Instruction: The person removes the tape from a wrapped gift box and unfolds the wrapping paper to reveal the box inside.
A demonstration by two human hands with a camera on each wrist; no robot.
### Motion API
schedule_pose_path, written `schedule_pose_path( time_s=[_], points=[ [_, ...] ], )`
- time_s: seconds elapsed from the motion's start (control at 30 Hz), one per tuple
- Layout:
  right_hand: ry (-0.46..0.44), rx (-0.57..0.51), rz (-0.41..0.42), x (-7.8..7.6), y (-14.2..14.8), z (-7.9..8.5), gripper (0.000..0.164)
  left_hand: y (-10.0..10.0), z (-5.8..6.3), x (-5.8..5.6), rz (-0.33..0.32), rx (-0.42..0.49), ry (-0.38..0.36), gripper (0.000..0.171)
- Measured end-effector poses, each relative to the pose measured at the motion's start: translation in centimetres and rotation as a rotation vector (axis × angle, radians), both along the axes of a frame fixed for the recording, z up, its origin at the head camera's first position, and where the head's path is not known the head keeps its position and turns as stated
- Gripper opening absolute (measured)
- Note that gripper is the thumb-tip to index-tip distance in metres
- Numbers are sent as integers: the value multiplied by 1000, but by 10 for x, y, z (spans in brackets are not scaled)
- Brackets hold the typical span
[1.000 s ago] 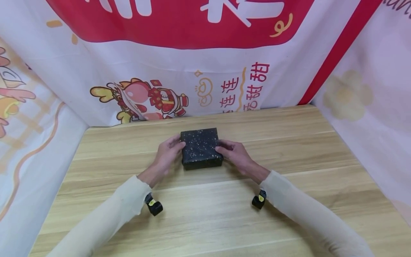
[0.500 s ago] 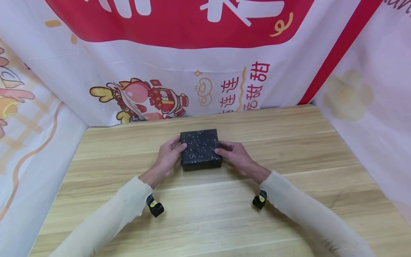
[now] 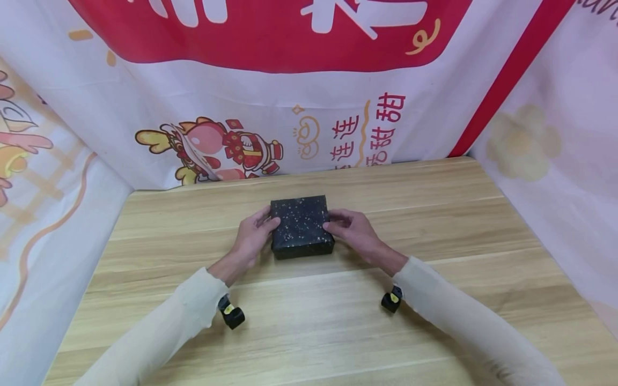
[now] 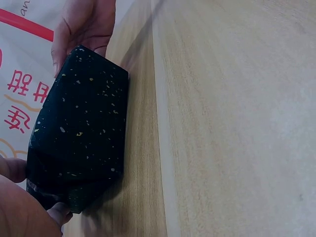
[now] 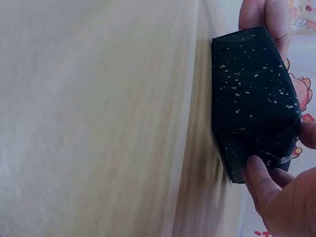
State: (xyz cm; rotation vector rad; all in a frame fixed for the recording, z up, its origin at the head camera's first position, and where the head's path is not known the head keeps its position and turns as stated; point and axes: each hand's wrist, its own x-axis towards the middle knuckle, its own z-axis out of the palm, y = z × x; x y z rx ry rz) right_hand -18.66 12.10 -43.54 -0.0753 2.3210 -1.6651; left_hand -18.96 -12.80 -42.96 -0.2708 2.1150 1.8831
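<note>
A box wrapped in black, speckled paper [image 3: 300,221] sits between both hands near the far part of the table. My left hand [image 3: 251,236] grips its left end, thumb at the top edge and fingers along the side. At the opposite end my right hand [image 3: 354,233] holds it the same way. Folded paper shows on the near end of the wrapped box [image 4: 79,133] in the left wrist view, close to the left fingertips. In the right wrist view, the right fingers [image 5: 259,173] press the folded end flap, where a thin shiny strip is visible.
The wood-grain table [image 3: 309,321] stretches toward the front. A white cloth backdrop [image 3: 270,96] with red print and cartoon figures closes off the back, and similar cloth [image 3: 545,107] hangs at the sides. A small black camera [image 3: 232,315] is worn at each wrist.
The wrapped box has shifted very slightly toward the person, with both hands keeping their hold at its ends. Otherwise the scene looks the same.
</note>
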Motion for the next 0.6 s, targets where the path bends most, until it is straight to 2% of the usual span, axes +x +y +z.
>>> schedule_pose_path(
  time_s=[0.17,0.37,0.5,0.6],
  points=[
    [93,55,-42,-2,-4,4,43,-1,-1,0,4,1,7,60],
    [272,214,-62,-5,-9,14,24,-1,-2,0,9,-7,7,60],
    [311,262,-67,-7,-10,15,17,0,-2,1,9,-8,4,61],
    [339,289,-37,-8,-11,16,14,0,-1,1,9,-8,4,61]
  ],
)
